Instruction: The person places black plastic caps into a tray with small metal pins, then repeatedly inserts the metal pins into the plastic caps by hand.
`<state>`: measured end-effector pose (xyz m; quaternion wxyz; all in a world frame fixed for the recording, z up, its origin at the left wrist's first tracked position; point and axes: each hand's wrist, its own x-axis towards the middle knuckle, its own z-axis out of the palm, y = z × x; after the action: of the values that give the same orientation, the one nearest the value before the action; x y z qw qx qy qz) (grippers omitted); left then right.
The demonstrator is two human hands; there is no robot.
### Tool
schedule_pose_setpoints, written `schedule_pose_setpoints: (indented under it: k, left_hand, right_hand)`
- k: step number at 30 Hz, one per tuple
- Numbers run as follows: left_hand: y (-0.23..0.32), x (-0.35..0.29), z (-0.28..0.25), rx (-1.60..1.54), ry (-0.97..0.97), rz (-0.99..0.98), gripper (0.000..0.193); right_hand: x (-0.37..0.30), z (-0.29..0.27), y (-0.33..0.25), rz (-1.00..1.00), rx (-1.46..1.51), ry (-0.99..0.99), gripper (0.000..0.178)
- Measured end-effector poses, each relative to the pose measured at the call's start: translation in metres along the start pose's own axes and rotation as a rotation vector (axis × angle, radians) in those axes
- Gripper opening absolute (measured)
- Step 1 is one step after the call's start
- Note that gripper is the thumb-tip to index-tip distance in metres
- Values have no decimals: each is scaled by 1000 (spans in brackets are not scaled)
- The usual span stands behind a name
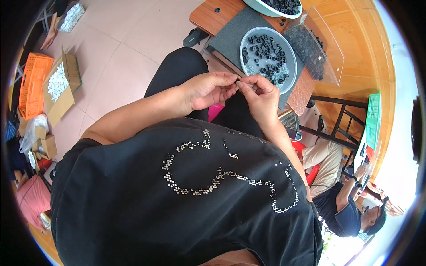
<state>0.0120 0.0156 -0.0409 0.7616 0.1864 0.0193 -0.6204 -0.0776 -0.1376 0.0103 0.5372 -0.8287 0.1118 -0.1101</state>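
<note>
Above my lap, both hands meet fingertip to fingertip. My left hand (207,90) pinches a small black part (238,81) between thumb and finger, its other fingers curled loosely. My right hand (262,94) closes thumb and forefinger on the same spot from the other side. Fingers hide most of the piece, so its exact kind cannot be made out. Just beyond my right hand stands a round pale basin (291,57) holding many small black plastic parts (266,48) and a pile of thin silvery metal pieces (280,75).
A dark grey mat (231,34) covers part of the brown table (208,17). A clear bin (333,57) and a pale green basin (262,6) hold more black parts. At left are an orange crate (33,84) and a cardboard box (71,73). Another person (341,213) sits at right.
</note>
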Motion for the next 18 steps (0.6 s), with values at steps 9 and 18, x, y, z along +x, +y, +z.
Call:
schedule_pose_setpoints:
  k: [9, 18]
  left_hand:
    - [-2, 1, -1, 99, 35, -11, 15]
    - [0, -1, 6, 177, 216, 26, 21]
  right_hand:
    - [-2, 6, 3, 106, 255, -9, 2]
    - [1, 9, -3, -315, -264, 6, 14]
